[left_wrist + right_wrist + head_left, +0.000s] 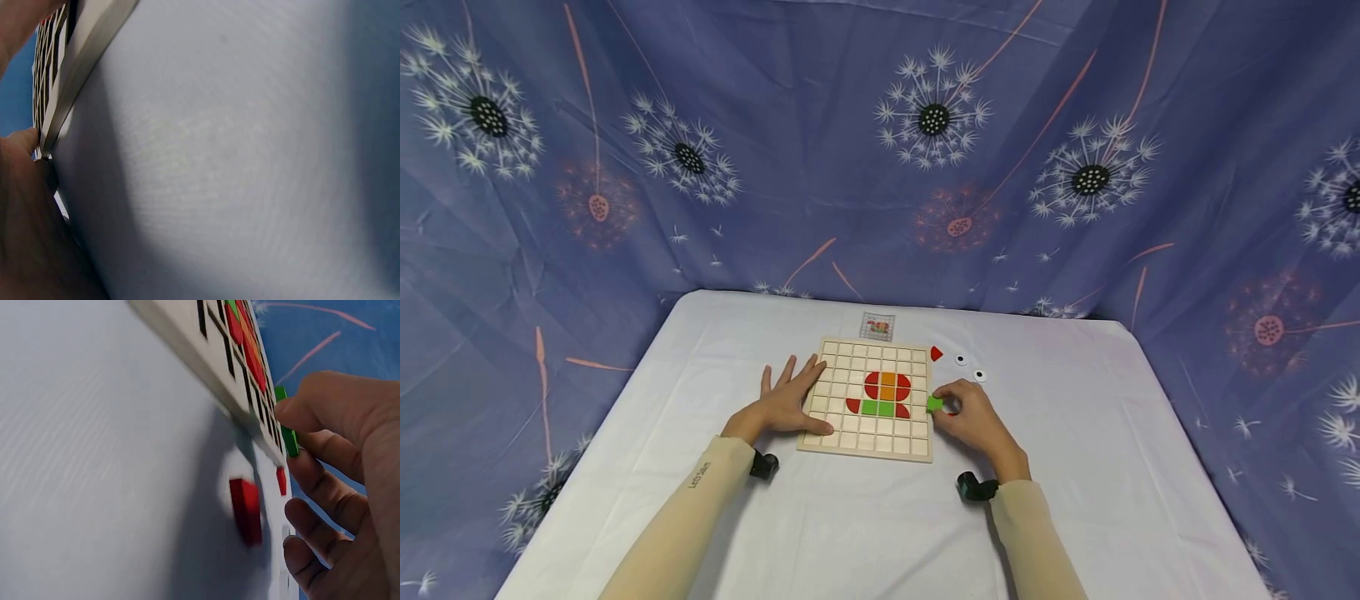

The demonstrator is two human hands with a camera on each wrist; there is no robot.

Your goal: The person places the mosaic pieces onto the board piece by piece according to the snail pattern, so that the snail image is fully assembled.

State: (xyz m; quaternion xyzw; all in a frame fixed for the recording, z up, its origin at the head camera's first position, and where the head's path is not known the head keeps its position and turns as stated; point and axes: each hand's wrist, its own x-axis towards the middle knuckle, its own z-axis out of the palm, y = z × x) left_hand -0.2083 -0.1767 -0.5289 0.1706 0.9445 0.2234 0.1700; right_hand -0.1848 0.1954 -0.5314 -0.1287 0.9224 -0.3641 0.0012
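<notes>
A wooden grid board [865, 443] lies on the table, and near its middle sit orange square tiles [888, 387], green square tiles [877, 408] and several red curved tiles [903, 411]. My left hand [781, 406], fingers spread, rests along the board's left edge. At the right edge, my right hand [973, 418] pinches a green tile [291, 441] between thumb and finger. The other fingers of that hand are bent and hold nothing. Close below the right hand, a red tile [245, 512] lies on the cloth beside the board.
Another red tile [936, 353] lies off the board's upper right corner. Two round eye pieces [961, 360] are to the right of it. Behind the board lies a small picture card [877, 327]. White cloth [1112, 467] covers the table, with a blue dandelion curtain [820, 167] behind.
</notes>
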